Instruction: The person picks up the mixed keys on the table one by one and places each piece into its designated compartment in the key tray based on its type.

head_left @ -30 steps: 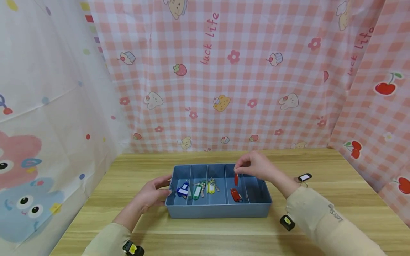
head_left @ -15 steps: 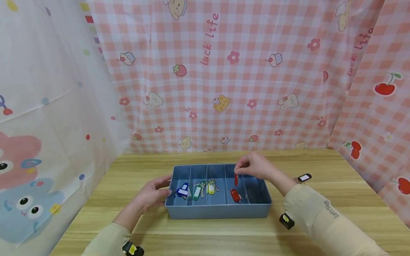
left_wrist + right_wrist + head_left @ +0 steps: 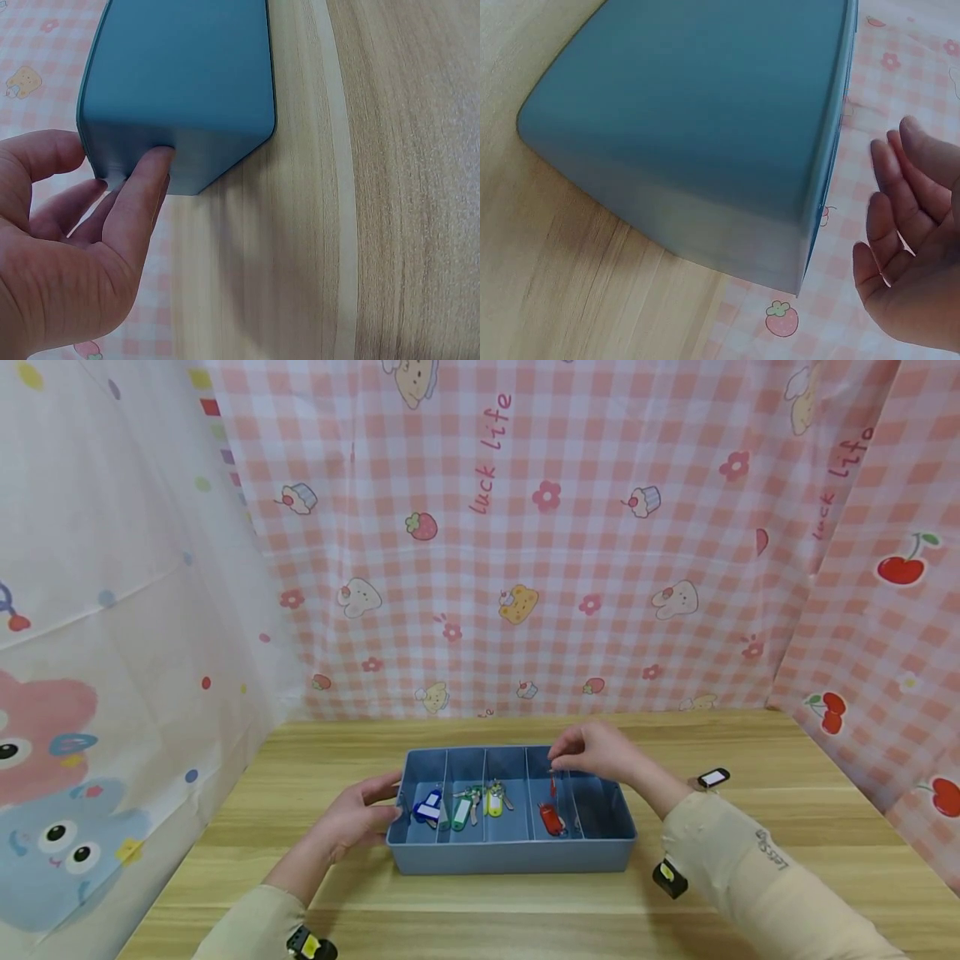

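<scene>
A blue-grey divided tray (image 3: 510, 857) stands on the table. My left hand (image 3: 356, 817) rests on the tray's left end; in the left wrist view its thumb presses the end wall and other fingers touch the corner. Above the red compartment, my right hand (image 3: 603, 752) pinches the top of a hanging red key tag (image 3: 553, 787), seen nearly edge-on. Another red key tag (image 3: 551, 819) lies below it. To the left are blue tags (image 3: 429, 807), green tags (image 3: 461, 812) with keys and a yellow tag (image 3: 495, 800) with keys. The right wrist view does not show the held tag.
A black key tag (image 3: 713, 777) lies on the wooden table (image 3: 480, 918) behind my right wrist. Thin dividers separate the tray's compartments; the rightmost is dark inside. A checked pink curtain (image 3: 480, 568) hangs behind the table.
My right hand has sunk very slightly, and the red tag hangs a little lower and looks narrower, turned more edge-on. The left hand and tray have barely moved.
</scene>
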`<state>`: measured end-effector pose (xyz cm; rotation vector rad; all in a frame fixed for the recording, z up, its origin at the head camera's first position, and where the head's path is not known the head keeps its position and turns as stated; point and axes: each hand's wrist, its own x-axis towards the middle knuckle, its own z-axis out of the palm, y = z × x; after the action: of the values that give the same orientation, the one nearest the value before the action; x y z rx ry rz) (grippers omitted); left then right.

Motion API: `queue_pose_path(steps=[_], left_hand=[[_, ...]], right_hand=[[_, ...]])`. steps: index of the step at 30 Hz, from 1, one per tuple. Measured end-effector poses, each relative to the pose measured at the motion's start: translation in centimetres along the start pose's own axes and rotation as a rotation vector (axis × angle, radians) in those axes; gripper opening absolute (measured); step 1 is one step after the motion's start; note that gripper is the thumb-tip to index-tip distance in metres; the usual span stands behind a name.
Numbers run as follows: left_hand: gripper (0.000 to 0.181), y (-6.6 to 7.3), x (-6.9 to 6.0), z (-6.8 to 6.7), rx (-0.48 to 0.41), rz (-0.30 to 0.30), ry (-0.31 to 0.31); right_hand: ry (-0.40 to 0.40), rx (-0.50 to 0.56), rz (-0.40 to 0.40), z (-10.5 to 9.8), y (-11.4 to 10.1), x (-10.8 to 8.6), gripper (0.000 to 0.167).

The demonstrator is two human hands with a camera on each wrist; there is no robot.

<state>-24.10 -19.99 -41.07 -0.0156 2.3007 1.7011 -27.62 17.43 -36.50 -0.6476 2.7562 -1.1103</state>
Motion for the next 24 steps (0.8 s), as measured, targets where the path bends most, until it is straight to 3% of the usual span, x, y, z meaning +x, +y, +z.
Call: queue_pose_path(steps=[6, 24], left_hand=[[0.061, 0.1, -0.1, 0.1, 0.005, 0.007, 0.004], [0.061, 0.0, 0.0, 0.1, 0.014, 0.009, 0.006]], right_hand=[[-0.003, -0.018, -0.067, 0.1, 0.4, -0.1, 0.028], [0.036, -0.093, -0.264, -0.1, 0.8, -1.7, 0.038]])
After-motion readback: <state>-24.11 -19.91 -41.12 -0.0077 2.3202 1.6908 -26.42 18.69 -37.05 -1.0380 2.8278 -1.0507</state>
